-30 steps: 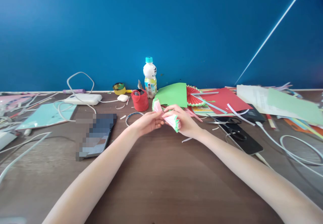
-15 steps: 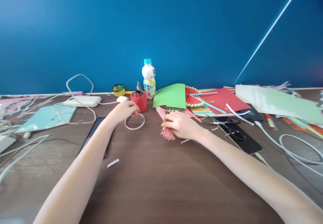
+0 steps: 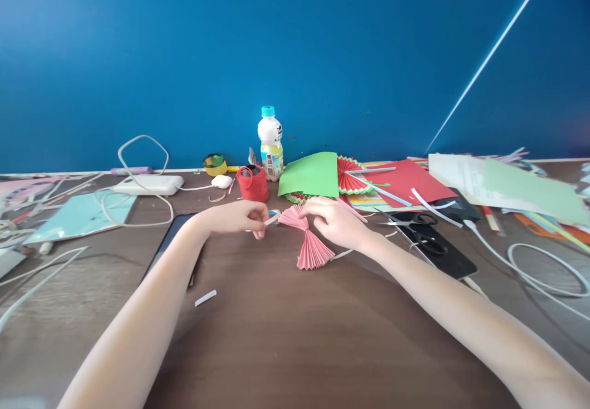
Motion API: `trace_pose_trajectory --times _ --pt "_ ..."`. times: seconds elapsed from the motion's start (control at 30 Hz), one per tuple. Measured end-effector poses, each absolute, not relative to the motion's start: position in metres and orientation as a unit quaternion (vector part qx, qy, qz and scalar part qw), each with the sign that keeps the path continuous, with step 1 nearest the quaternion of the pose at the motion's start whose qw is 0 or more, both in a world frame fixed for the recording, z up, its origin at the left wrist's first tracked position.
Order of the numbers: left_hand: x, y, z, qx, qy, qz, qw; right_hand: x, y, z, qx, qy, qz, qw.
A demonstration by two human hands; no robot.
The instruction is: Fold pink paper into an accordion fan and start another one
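My left hand (image 3: 251,218) is closed round a thin white ring, which looks like a roll of tape (image 3: 273,217); most of the roll is hidden behind the fingers. A pink pleated paper fan (image 3: 315,253), narrow at the middle and spread at both ends like a bow, lies on the desk. My right hand (image 3: 332,220) has its bent index finger on the fan's upper part, with the other fingers curled; the thumb is largely hidden. Just beyond the hands are a red cylindrical holder (image 3: 252,185) and a sheet of green paper (image 3: 310,175).
A bottle (image 3: 271,145) stands by the blue wall. On the right, scissors (image 3: 426,232) lie across a black phone (image 3: 449,261), near red paper (image 3: 415,182) and cables. A dark tablet-like device (image 3: 168,243), a white power bank (image 3: 150,185) and a paper scrap (image 3: 205,298) are on the left.
My left hand has picked the white ring up off the desk and moved right with it. The pink fan, pinched narrow before, now lies spread into a bow under my right hand.
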State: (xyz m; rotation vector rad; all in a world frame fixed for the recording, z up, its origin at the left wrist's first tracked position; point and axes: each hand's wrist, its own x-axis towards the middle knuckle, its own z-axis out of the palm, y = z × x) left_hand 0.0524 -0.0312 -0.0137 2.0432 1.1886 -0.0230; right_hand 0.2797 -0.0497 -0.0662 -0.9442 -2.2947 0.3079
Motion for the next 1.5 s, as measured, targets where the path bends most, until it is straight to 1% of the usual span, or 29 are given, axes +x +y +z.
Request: trace_pose_trajectory --times 0.1,0.17,0.27,0.37,0.47,0.63,0.83,1.13,1.33,1.5 --pt "0.057 -0.038 -0.004 0.779 0.412 0.069 0.468 0.276 -0.056 -0.059 -0.358 -0.813 0.166 0.429" --pt "0.061 -0.040 -0.003 0.765 0.393 0.117 0.497 0.274 -0.060 -0.056 -0.341 -0.793 0.185 0.469" --pt "0.065 -0.040 -0.008 0.748 0.367 0.159 0.530 0.270 -0.064 -0.055 -0.310 -0.798 0.188 0.482" --pt "0.067 -0.039 -0.012 0.738 0.335 0.158 0.564 0.269 -0.064 -0.056 -0.309 -0.811 0.172 0.466" --pt "0.070 -0.040 -0.013 0.729 0.332 0.164 0.575 0.269 -0.063 -0.058 -0.323 -0.811 0.170 0.457" --pt "0.077 -0.044 -0.015 0.727 0.363 0.206 0.545 0.267 -0.064 -0.061 -0.337 -0.815 0.146 0.448" --pt "0.087 -0.048 -0.017 0.740 0.394 0.216 0.501 0.265 -0.065 -0.063 -0.357 -0.810 0.126 0.448" --pt "0.094 -0.056 -0.015 0.756 0.415 0.229 0.451 0.265 -0.067 -0.062 -0.358 -0.794 0.173 0.461" --pt "0.092 -0.055 -0.017 0.763 0.450 0.238 0.399 0.263 -0.070 -0.061 -0.354 -0.782 0.216 0.465" --pt "0.093 -0.055 -0.020 0.767 0.450 0.239 0.391 0.265 -0.067 -0.058 -0.380 -0.723 0.244 0.523"
